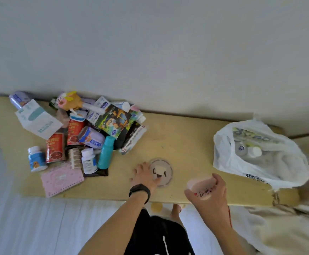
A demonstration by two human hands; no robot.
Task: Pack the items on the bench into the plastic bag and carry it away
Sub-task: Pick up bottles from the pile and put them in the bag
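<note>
Pale, bare wall ran along the far side of the long yellow bench (186,137), and that bench held everything I had to move. At its left end sat the heap of loose goods (80,137): red food tins, white pill bottles, a teal tube, a pink spiral notebook and printed packets, all jumbled and overlapping. At the right end lay the white, thin plastic bag (260,162), slumped on its side with a couple of pale bottles already showing through it.

My left hand (144,176) lay spread on the bench, fingers fairly straight, thumb resting on a round beige-and-brown disc (165,172) near the middle; it was touching the disc, not curled round it. My right hand (212,192) was wrapped round a soft pink-and-white packet with red print (200,186), held just above the near edge.

What mattered was that the bag lay to the right of and farther than the right hand, with nothing between them, so that hand was clearly the nearer one. I judged the bag's mouth faced left, towards the packet, though the crumpled film made that uncertain.
</note>
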